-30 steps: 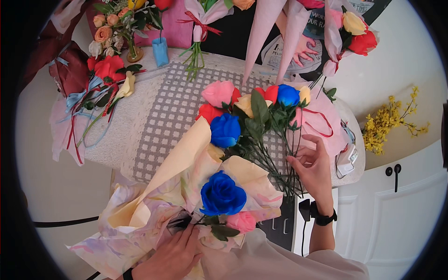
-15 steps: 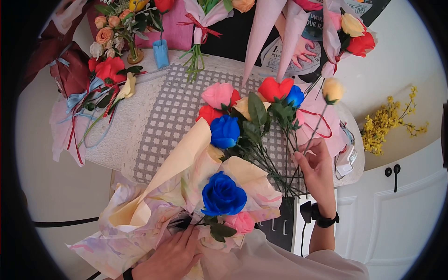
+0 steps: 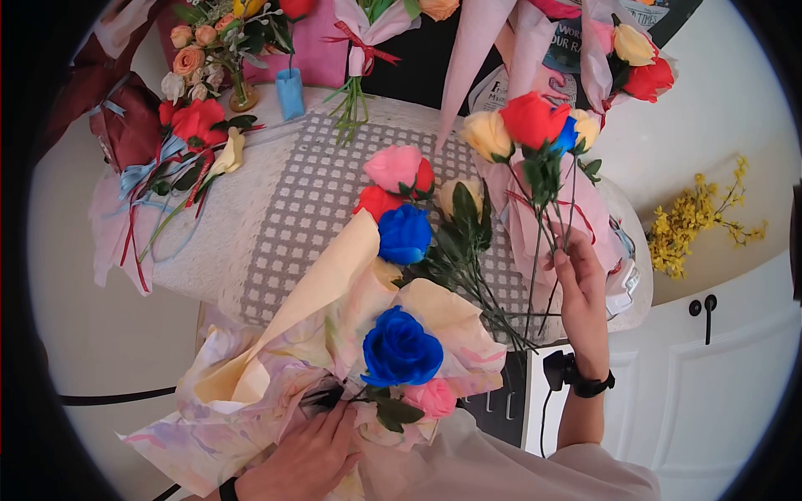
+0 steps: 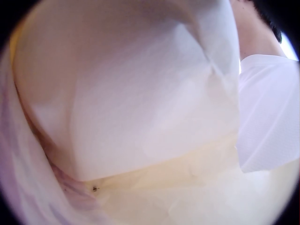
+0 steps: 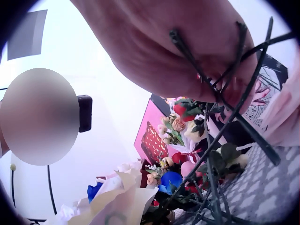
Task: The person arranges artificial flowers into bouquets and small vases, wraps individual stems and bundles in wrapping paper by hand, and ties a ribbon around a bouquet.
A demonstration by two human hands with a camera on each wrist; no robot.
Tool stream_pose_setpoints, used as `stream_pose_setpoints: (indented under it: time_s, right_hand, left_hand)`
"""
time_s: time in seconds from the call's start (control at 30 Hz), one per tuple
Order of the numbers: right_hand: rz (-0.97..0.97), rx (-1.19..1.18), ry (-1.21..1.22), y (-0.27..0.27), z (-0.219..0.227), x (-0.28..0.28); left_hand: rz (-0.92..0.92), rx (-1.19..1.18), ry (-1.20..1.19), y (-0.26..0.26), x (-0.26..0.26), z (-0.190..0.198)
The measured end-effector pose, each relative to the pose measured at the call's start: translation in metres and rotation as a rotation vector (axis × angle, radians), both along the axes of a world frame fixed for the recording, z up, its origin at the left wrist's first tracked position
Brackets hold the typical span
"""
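Note:
Raised over the table's right side, my right hand [image 3: 582, 284] pinches the thin green stems of several artificial roses. Their heads are a large red rose [image 3: 533, 119], a cream rose [image 3: 487, 135], a partly covered blue rose [image 3: 565, 135] and a second cream one. Cut stem ends [image 5: 269, 152] cross below the palm in the right wrist view. My left hand [image 3: 309, 451] holds the gathered wrapping paper [image 3: 209, 447] of a bouquet at my lap, with a blue rose [image 3: 401, 345] and a pink rose [image 3: 432, 397] showing. Cream paper [image 4: 140, 103] fills the left wrist view.
More loose roses lie mid-table, among them a pink rose [image 3: 393, 169] and a blue one, stems toward me. A pink-wrapped bouquet [image 3: 368, 25] stands at the back. Ribbons and a red flower [image 3: 198, 123] lie left. Pink paper [image 3: 518, 221] spreads at the right.
My right hand first picked out a cream rose, then gathered it with red, blue and another cream rose, lifting them off the pile toward the right. My left hand has stayed in place.

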State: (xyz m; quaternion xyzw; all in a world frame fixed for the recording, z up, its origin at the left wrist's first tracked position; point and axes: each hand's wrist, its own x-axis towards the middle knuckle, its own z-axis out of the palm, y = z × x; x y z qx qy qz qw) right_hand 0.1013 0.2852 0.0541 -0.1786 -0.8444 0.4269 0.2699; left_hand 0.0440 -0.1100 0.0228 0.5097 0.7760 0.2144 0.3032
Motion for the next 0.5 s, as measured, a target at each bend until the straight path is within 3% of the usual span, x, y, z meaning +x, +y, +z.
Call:
stream_pose_setpoints:
  time_s: [0.1,0.27,0.43,0.5]
  right_hand:
    - [-0.016,-0.181,0.041,-0.005,0.008,-0.005]
    - [-0.098,-0.229,0.122,-0.009,0.022,-0.008]
    - [-0.18,-0.086,0.201,-0.01,0.013,-0.019]
    - [-0.14,-0.035,0.023,-0.01,0.019,-0.014]
  left_hand:
    - [-0.005,0.008,0.009,-0.001,0.0,-0.001]
    - [0.012,-0.023,-0.02,0.0,-0.001,0.003]
    - [0.006,-0.03,-0.02,0.0,-0.001,0.001]
    - [0.004,-0.03,-0.011,-0.001,0.0,0.001]
